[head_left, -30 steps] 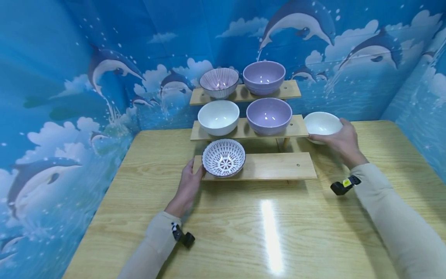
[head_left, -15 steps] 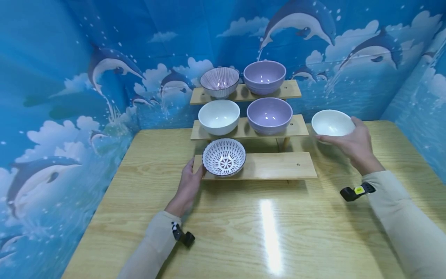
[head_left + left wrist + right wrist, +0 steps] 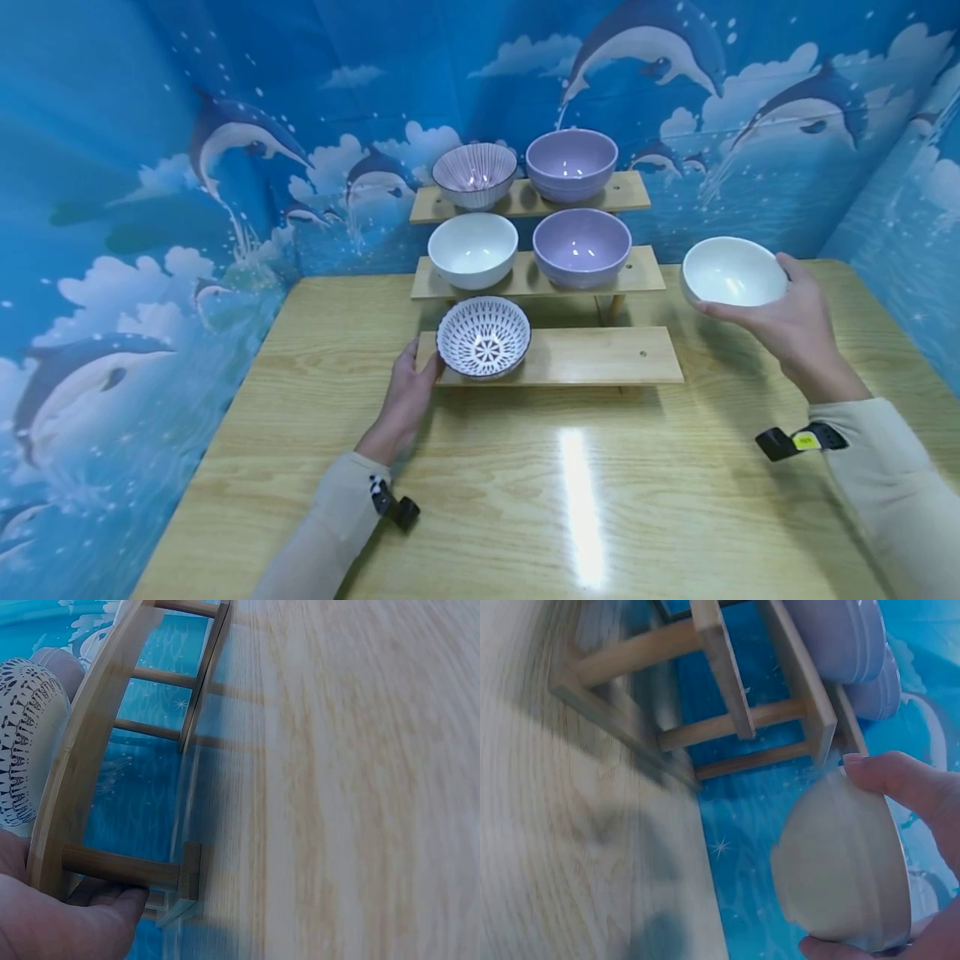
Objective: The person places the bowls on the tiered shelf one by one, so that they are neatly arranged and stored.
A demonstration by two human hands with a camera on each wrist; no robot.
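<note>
My right hand (image 3: 798, 325) holds a white bowl (image 3: 735, 271) by its side, thumb at the near rim. In the right wrist view the bowl (image 3: 840, 862) is off the table, beside the rack's right end. My left hand (image 3: 405, 396) grips the left end of the three-tier wooden rack (image 3: 592, 358) at its lowest board. In the left wrist view, fingers (image 3: 124, 900) of that hand curl under the board (image 3: 71, 795). Next to it, a dark-patterned white bowl (image 3: 483, 337) sits on this lowest tier.
Another white bowl (image 3: 472, 250) and a purple bowl (image 3: 582, 248) stand on the middle tier. On the top tier are a striped bowl (image 3: 475, 175) and a second purple bowl (image 3: 572, 165). A blue dolphin-print cloth (image 3: 420, 75) hangs behind the wooden table (image 3: 480, 500).
My right hand has carried the white bowl rightward and a little nearer, away from the rack's middle tier. The left hand has kept its grip on the rack.
</note>
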